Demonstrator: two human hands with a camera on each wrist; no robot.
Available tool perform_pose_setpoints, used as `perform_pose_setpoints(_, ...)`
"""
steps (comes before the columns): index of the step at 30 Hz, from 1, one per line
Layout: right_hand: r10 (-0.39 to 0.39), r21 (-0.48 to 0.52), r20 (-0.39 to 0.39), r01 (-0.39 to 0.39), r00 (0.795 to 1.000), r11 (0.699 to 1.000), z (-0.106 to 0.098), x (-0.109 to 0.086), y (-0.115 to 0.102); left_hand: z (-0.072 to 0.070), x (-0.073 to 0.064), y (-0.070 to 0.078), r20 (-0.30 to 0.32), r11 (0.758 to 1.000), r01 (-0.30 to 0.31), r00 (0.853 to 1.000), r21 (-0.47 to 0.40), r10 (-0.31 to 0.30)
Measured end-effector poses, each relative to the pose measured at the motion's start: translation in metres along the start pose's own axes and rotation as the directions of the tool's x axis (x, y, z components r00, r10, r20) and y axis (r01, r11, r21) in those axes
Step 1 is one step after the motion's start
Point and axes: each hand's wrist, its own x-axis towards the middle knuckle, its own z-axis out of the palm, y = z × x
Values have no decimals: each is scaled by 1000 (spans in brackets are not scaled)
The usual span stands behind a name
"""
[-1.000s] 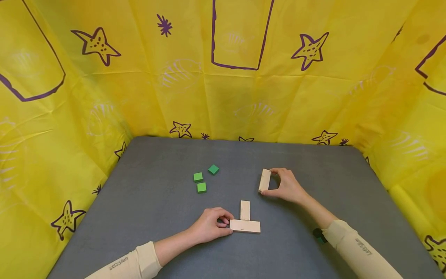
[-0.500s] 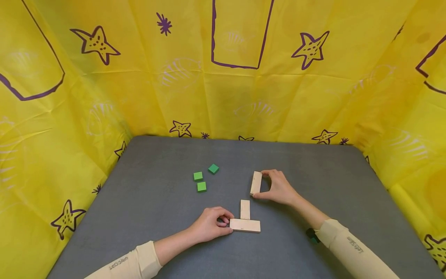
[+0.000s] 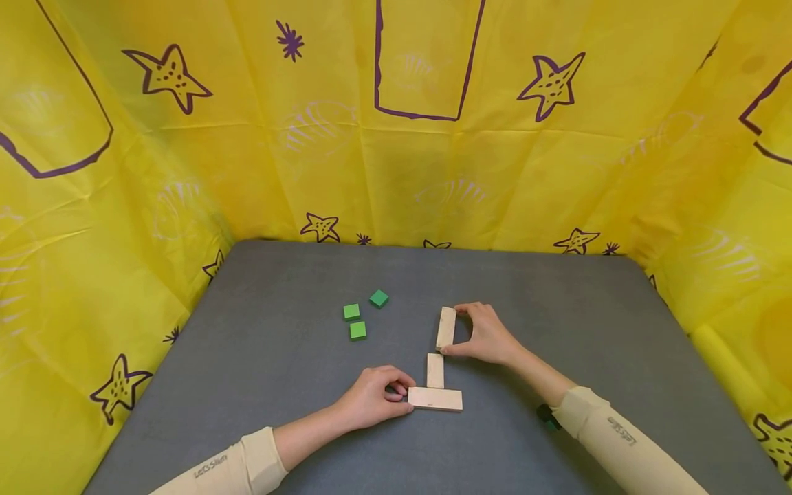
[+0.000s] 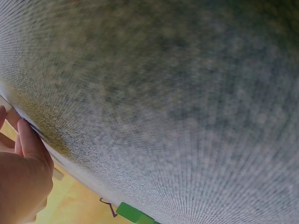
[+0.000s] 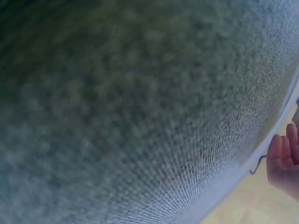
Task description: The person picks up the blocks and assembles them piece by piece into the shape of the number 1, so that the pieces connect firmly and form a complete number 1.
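Far left on the grey table (image 3: 247,344): three green pieces, loose and untouched. A bright green block (image 3: 351,312) sits just beyond a second bright green block (image 3: 358,331); a darker green block (image 3: 379,298) is near them, turned cornerwise. No work shows on this group.

Next, nearer the person: left hand (image 3: 374,395), thumb and forefinger pinching the left end of the crosswise wooden block (image 3: 435,399), which lies side to side on the table. Seems to be steadying it.

Just behind that, the lengthwise wooden block (image 3: 435,371) points away from the person, its near end against the crosswise piece, or so it looks – cannot tell whether it butts up or runs slightly under. These two, I judge, are the part done: set down and aligned as a T shape.

Farther off and slightly right: the held wooden block (image 3: 445,328), gripped end to end between thumb and fingers of the right hand (image 3: 485,335). It tilts a little, near end close to the far end of the lengthwise piece. Whether it touches that piece or the table – not clear. My reading: its placing is the unfinished part, since it has not been released.
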Motion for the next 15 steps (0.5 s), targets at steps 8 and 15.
perform_pose_setpoints(8,-30,-3,-6,29,1000,1000,3,1,-3,0,0,1,4,1000,4,1000,6,-4)
perform_pose_setpoints(15,-27,-11,4,27,1000,1000,5,3,-6,0,2,0,8,1000,25,1000,0,-25)
